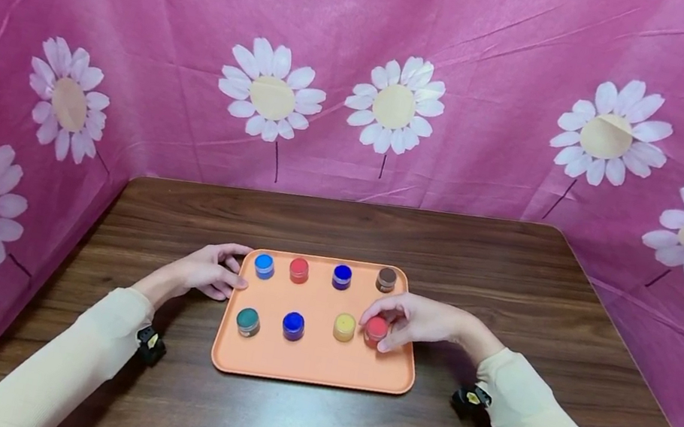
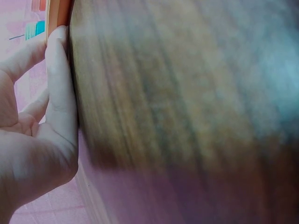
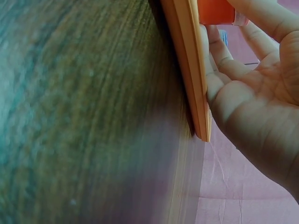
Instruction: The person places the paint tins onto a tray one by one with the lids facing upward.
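Observation:
An orange tray (image 1: 308, 364) holds small paint jars in two rows. My right hand (image 1: 419, 320) pinches a red paint jar (image 1: 375, 330) between thumb and fingers at the right end of the near row. In the right wrist view this red jar (image 3: 217, 11) shows at the top, close above the tray's side (image 3: 189, 60); whether its base touches the tray is hard to see. Beside it stands a yellow paint jar (image 1: 344, 328). My left hand (image 1: 208, 270) rests against the tray's left edge with fairly straight fingers, its thumb on the rim.
Further left in the near row are a dark blue jar (image 1: 293, 325) and a green jar (image 1: 248, 321). The far row has light blue (image 1: 264, 266), red (image 1: 298, 270), dark blue (image 1: 341, 277) and brown (image 1: 386, 279) jars. A pink flowered cloth (image 1: 350, 9) surrounds the wooden table (image 1: 478, 260).

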Demonstrator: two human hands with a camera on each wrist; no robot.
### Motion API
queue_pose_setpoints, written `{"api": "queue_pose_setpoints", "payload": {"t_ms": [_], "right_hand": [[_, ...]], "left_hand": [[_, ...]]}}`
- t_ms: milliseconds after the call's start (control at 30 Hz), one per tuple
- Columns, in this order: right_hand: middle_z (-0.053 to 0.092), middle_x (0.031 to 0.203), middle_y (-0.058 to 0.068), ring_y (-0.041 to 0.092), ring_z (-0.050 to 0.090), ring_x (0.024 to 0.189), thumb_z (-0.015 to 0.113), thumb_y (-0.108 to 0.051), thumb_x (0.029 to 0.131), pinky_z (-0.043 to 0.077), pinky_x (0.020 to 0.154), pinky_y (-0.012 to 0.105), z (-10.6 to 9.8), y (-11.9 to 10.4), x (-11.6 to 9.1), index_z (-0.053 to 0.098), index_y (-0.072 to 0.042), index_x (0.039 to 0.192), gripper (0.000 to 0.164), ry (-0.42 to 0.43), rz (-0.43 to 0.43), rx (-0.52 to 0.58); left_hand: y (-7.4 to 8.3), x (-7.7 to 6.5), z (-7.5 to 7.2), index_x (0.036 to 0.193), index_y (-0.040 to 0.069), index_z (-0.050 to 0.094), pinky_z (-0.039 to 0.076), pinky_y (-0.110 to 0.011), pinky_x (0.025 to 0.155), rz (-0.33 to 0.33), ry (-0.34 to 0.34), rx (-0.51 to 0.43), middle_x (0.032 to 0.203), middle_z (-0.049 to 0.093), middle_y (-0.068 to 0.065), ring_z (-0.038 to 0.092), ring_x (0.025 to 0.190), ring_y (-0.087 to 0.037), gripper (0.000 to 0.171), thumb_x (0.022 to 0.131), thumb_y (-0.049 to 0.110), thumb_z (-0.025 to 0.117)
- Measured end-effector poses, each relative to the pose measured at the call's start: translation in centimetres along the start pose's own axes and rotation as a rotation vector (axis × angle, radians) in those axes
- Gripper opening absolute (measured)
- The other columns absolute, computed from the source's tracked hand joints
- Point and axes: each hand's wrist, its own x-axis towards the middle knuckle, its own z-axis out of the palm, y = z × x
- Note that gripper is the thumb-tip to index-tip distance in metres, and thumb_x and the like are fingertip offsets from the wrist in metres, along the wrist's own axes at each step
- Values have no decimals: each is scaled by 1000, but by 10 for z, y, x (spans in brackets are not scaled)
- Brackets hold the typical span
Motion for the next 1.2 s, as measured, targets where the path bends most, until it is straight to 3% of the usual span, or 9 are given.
{"api": "queue_pose_setpoints", "payload": {"t_ms": [500,700,900,1067,1200], "right_hand": [[68,115,11,15,59,90,80,-7,88,51,70,23,1,-2,0,64,-1,128,43,-8,-3,-45],[67,113,7,19,60,95,79,-16,90,53,80,27,0,-3,0,61,-2,133,48,17,30,-83],[66,113,11,24,61,100,77,-12,92,55,84,29,-4,-3,0,60,1,133,47,35,25,-54],[64,120,21,31,65,101,71,-12,97,58,83,37,-17,-7,-6,58,5,134,43,136,10,-59],[64,127,21,36,64,107,65,-17,101,58,86,45,-31,-15,-16,59,3,134,39,305,8,-155]], "left_hand": [[-1,2,1,152,14,42,59,-30,60,-4,-3,-2,113,52,-14,69,68,-17,80,84,10,82],[-1,1,0,152,13,41,60,-30,61,0,-5,1,113,52,-14,68,68,-17,79,84,11,82],[1,1,0,153,12,39,59,-29,59,8,-9,7,115,51,-14,67,68,-15,80,85,10,81],[9,-5,5,156,6,30,60,-36,60,37,-19,76,116,51,-18,68,71,-18,81,89,11,77],[12,-13,4,156,1,26,61,-40,61,120,31,179,114,53,-18,68,73,-22,74,97,15,69]]}}
